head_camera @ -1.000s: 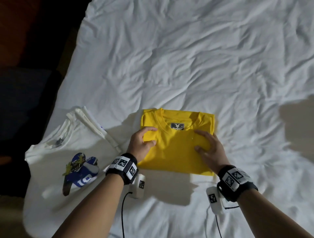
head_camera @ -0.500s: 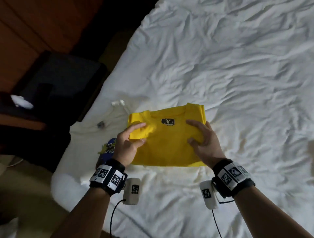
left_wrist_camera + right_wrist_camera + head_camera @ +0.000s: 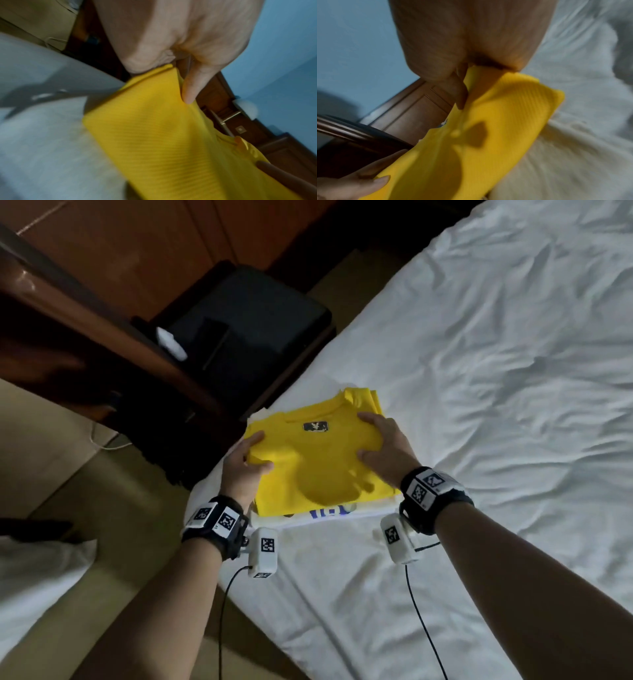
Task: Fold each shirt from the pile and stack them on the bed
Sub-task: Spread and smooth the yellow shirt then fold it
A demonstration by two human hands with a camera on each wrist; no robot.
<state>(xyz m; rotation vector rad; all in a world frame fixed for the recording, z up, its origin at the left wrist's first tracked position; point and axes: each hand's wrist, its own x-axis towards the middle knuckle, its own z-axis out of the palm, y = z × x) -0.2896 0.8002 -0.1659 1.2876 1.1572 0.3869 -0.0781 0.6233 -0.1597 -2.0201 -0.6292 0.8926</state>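
The wide bed with the wrinkled white sheet point(image 3: 479, 371) carries near its left edge the folded white shirt with a blue print point(image 3: 329, 513), and the folded yellow cotton shirt point(image 3: 318, 467), which one second ago lay on the sheet to the right of it, is now over it. The left hand point(image 3: 241, 470) and the right hand point(image 3: 387, 450) each pinch one side of the yellow shirt between thumb and fingers, as before.

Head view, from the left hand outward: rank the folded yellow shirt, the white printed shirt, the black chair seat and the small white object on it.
1. Folded yellow shirt, gripped by left hand.
2. White printed shirt, underneath it.
3. Small white object and black chair seat, up-left beyond the bed: too close to call.
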